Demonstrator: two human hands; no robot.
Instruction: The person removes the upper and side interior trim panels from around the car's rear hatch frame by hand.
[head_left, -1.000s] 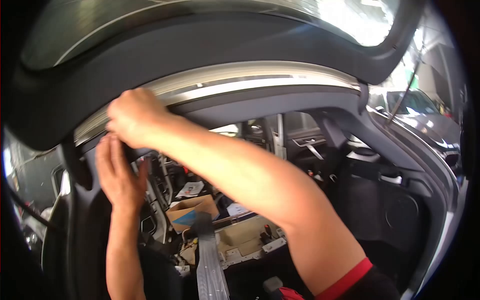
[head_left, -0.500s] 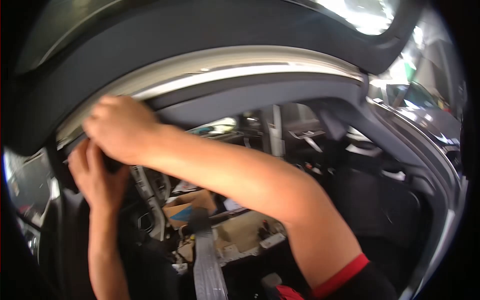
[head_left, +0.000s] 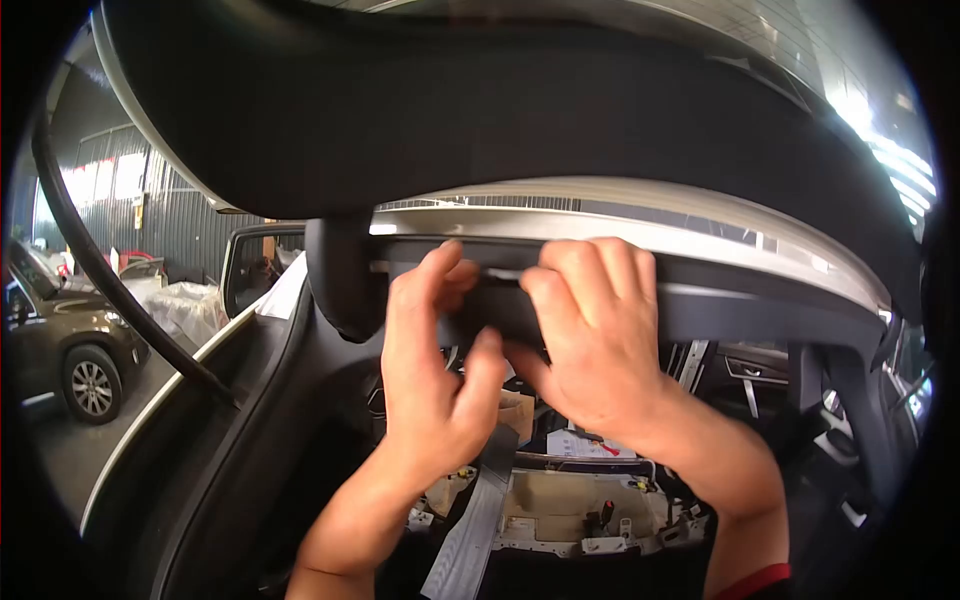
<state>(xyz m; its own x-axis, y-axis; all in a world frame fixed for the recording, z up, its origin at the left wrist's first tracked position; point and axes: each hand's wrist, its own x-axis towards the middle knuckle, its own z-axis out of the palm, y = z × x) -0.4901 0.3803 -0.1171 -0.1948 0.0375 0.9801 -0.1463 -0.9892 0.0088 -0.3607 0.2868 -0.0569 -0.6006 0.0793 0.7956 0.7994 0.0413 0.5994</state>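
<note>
Head view, left hand: left of centre, raised to the trim; fingers bent and loosely parted, thumb held away from them.
Head view, right hand: just right of centre, fingers curled at the trim's upper edge, thumb lower; whether they grip it I cannot tell, as the hand hides the contact.
Trim: dark strip across mid-frame, running behind both hands to the right.
Tailgate: raised, across the top.
Strut: slanting, left of frame.
Car: far left.
</note>
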